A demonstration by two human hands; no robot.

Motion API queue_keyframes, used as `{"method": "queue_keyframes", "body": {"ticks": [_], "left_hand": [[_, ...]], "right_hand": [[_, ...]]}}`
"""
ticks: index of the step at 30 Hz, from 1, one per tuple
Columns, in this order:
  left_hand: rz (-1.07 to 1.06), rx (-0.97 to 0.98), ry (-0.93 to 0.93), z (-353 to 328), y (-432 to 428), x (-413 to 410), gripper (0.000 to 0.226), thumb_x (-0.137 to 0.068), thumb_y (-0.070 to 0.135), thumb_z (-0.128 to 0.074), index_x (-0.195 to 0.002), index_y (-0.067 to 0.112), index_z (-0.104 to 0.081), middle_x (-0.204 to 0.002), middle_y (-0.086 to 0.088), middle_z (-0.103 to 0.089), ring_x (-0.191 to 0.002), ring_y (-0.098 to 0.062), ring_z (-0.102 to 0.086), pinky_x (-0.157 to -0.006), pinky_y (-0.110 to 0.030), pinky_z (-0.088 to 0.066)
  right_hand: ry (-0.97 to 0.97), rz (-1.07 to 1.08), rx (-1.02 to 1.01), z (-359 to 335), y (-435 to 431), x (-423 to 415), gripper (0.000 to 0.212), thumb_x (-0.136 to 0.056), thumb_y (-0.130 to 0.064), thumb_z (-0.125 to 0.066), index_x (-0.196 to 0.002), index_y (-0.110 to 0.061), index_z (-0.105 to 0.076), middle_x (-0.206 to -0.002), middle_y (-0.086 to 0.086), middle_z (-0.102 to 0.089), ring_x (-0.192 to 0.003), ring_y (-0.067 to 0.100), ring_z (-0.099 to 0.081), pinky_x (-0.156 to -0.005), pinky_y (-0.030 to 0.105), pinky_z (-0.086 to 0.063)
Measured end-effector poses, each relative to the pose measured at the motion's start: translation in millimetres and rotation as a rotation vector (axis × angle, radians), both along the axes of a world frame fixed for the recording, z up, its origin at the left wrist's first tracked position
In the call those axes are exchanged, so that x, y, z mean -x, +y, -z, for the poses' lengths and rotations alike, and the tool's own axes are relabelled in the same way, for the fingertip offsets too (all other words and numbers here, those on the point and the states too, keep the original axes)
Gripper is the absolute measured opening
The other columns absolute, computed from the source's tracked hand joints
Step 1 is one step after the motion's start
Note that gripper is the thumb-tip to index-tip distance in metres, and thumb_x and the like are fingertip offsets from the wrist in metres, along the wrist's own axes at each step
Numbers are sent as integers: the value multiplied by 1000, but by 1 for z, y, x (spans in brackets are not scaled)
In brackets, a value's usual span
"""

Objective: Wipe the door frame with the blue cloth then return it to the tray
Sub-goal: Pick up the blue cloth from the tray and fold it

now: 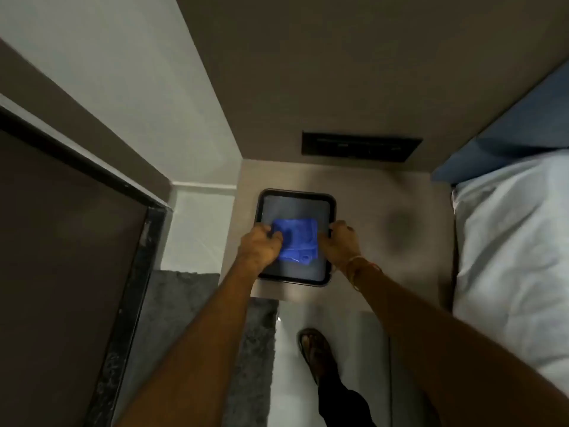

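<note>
A blue cloth lies crumpled in a dark tray with a grey floor, which rests on a small beige table. My left hand reaches over the tray's left rim, its fingers curled onto the cloth's left edge. My right hand is closed around the tray's right rim, beside the cloth. The dark door frame runs down the left side around a brown door.
A bed with a pale sheet and a blue headboard borders the table on the right. A dark switch panel sits on the wall behind the tray. A grey mat and my sandalled foot are on the floor below.
</note>
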State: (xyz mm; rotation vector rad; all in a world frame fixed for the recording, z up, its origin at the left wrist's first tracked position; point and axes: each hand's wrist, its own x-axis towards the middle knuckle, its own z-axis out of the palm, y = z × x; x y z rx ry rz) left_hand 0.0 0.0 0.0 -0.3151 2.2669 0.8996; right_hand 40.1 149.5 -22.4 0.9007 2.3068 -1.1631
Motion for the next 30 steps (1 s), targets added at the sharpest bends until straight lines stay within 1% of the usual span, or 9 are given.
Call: {"method": "queue_keyframes", "body": {"ticks": [3, 9, 12, 17, 19, 22, 24, 27, 30], "left_hand": [[-68, 17, 9, 33, 5, 12, 39, -91, 26, -52, -124, 5, -48, -121, -20, -59, -102, -31, -58, -91, -36, -47], [-73, 47, -33, 101, 12, 11, 47, -89, 28, -57, -124, -1, -46, -125, -23, -57, -111, -38, -56, -94, -39, -48], [-107, 25, 15, 117, 16, 8, 47, -87, 30, -61, -120, -1, -47, -121, -22, -57, -110, -37, -57, -84, -36, -46], [-164, -18, 15, 129, 15, 12, 42, -86, 32, -62, -114, 2, -54, -116, -20, -62, -104, -34, -60, -90, -40, -50], [-247, -107, -14, 127, 15, 14, 33, -85, 26, -64, -109, 4, -57, -112, -19, -65, -99, -32, -64, -88, -40, -53], [-357, -257, -46, 113, 12, 16, 15, -84, 16, -66, -93, 11, -55, -102, -15, -67, -93, -29, -66, -82, -38, -55], [-386, -312, -10, 98, 9, 18, 19, -82, 12, -67, -90, 12, -51, -96, -13, -65, -84, -24, -65, -73, -31, -55], [-442, -377, 72, 54, -4, 25, 25, -80, 8, -69, -95, 11, -50, -93, -12, -63, -75, -18, -62, -63, -22, -54], [-456, -414, 143, 8, -21, 34, 31, -78, 7, -70, -101, 16, -51, -88, -6, -64, -75, -17, -64, -61, -20, -56]], "right_hand": [[-10, -8, -7, 32, -6, 18, 44, -92, -18, -54, -123, 11, -43, -128, 32, -51, -117, 42, -51, -99, 44, -42], [-101, -22, -7, 87, -29, 32, 67, -90, -30, -59, -137, 7, -28, -142, 27, -36, -129, 40, -40, -109, 43, -36], [-170, 35, -25, 104, -25, 33, 73, -86, -36, -64, -136, 6, -29, -141, 26, -38, -129, 41, -40, -110, 48, -36], [-163, 14, -48, 116, -22, 32, 65, -85, -37, -65, -133, -1, -40, -137, 25, -37, -128, 40, -39, -110, 47, -35], [-149, 72, 14, 115, -24, 33, 62, -85, -33, -65, -132, -1, -41, -136, 24, -39, -127, 40, -40, -109, 45, -36], [-26, 262, 287, 103, -25, 32, 51, -87, -15, -63, -129, 2, -41, -131, 23, -51, -119, 37, -52, -99, 40, -44], [47, 295, 372, 90, -26, 33, 51, -88, -10, -62, -130, 2, -36, -132, 24, -50, -119, 37, -52, -102, 45, -45], [221, 132, 299, 53, -36, 33, 78, -84, -12, -66, -143, -1, -16, -146, 23, -30, -134, 34, -34, -115, 48, -30], [407, -345, 90, 10, -52, 27, 106, -76, -24, -72, -147, -5, 4, -157, 17, -2, -144, 25, -2, -119, 44, -9]]}}
